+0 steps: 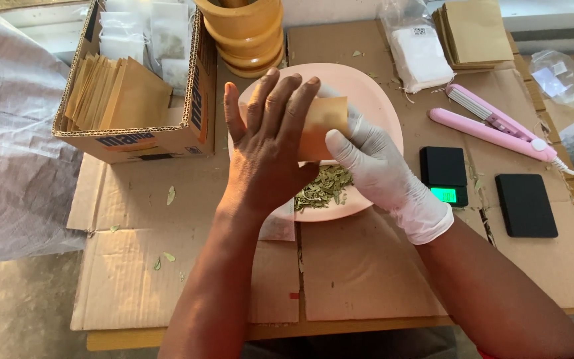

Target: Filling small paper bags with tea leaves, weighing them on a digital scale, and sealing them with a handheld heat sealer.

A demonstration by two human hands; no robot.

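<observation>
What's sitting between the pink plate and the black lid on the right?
In the head view, a small black scale with a lit green display sits on the cardboard between the pink plate and the black lid.

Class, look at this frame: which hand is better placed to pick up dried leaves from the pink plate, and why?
Probably the right hand: it is gloved, and its fingers sit beside the leaves on the plate. The bare left hand lies flat over the brown pouch, steadying it.

hands (270,143) holding paper pouch (327,119), pink plate (383,119)
</observation>
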